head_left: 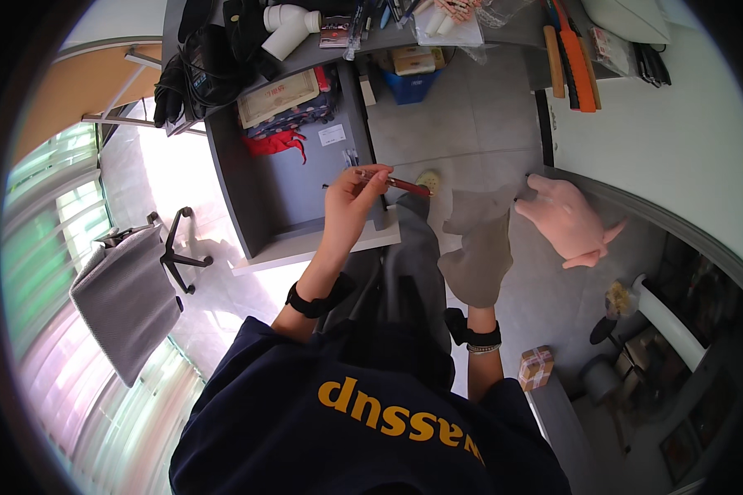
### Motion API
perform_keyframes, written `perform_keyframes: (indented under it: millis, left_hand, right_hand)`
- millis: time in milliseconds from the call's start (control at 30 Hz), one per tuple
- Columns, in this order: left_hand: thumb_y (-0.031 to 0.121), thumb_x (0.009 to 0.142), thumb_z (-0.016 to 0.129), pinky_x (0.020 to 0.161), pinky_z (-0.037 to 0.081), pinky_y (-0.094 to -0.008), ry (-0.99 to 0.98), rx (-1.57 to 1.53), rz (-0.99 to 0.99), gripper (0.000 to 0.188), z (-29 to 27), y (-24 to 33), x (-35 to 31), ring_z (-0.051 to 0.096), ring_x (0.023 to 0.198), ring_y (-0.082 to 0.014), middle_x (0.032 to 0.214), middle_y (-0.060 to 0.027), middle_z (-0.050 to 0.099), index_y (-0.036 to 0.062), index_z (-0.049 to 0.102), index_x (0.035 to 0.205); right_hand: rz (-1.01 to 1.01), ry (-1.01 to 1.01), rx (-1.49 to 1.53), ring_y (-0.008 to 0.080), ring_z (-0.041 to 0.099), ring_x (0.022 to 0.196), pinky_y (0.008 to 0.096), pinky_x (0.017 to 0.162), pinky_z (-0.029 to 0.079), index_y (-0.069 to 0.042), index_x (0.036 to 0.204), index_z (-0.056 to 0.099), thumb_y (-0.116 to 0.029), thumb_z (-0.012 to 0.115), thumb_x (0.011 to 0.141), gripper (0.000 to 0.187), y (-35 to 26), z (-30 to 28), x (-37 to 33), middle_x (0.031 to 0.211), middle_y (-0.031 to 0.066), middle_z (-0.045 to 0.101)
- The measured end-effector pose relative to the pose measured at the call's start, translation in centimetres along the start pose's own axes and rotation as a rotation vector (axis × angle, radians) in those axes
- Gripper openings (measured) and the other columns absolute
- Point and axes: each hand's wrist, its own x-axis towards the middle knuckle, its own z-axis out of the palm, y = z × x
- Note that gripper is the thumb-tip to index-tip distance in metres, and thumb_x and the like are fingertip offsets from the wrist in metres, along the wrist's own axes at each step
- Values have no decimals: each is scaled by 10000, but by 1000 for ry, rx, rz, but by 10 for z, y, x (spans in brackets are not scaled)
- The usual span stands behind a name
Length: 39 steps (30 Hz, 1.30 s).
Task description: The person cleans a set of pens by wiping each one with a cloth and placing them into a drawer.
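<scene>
My left hand (355,198) is closed in a pinch around a slim dark-red pen (410,187), held level above the front right part of a pulled-out grey drawer (285,194). In the drawer lie a pale printed booklet (279,97), a dark patterned cloth item (293,115), a red cloth piece (274,144) and a few small pens (351,158). On the right, a smooth grey-brown patch (477,256) covers my right hand beyond the wrist. Its fingers, and anything in them, are hidden.
The desk (504,35) holds pens, a white bottle (291,41), a black bag and orange-and-black paddles (578,66). Below it stands a blue bin (410,87). A pink pig plush (565,219) lies at right; a grey swivel chair (132,289) is at left.
</scene>
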Motion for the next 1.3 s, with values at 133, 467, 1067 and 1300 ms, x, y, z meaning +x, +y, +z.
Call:
perform_keyframes:
  millis: [133,467,1067,1300]
  left_hand:
    - [44,763,593,628,431,-214,-67,187,187,161,27,-3,-20,548,692,-112,826,-58,564,-10,598,915]
    - [15,736,599,581,472,-231,-113,290,187,140,52,4,-57,567,637,-145,737,-90,554,-25,599,870]
    - [44,745,607,610,474,-236,-338,332,144,310,75,-4,-38,585,712,-134,866,-81,554,-10,532,1041]
    - [48,715,628,653,455,-267,-125,431,399,284,77,-4,-12,565,749,-179,922,-82,538,16,566,991]
  right_hand:
    - [-89,111,85,232,517,846,292,681,429,-31,969,518,-76,587,675,305,13,22,-12,936,116,539]
    - [-297,116,221,217,500,956,312,784,415,-16,1132,459,-129,590,744,425,-30,8,28,1080,130,500]
    - [118,4,566,243,505,673,277,568,417,-13,906,503,-77,633,539,394,44,49,11,822,103,504]
    - [29,88,504,173,514,800,270,663,419,-7,972,479,-57,606,671,330,9,50,43,915,80,512]
